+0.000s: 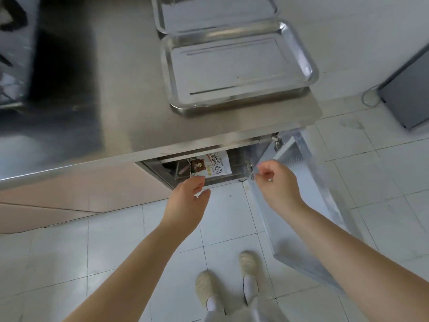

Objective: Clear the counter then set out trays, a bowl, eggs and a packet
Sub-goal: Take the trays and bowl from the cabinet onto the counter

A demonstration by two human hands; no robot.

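While the packet [214,167] lies inside the cabinet under the counter [116,101], at twelve o'clock from the left hand [188,194], reach that loosely open, empty hand in; right hand [276,180], half-curled, apparently empty, should steady the door [301,194].

you see two shiny silver trays [239,66] on the grey steel counter [111,108]; below the counter, a white packet [214,167] printed with a brown bear, white floor tiles [116,247], beige slippers [206,287].
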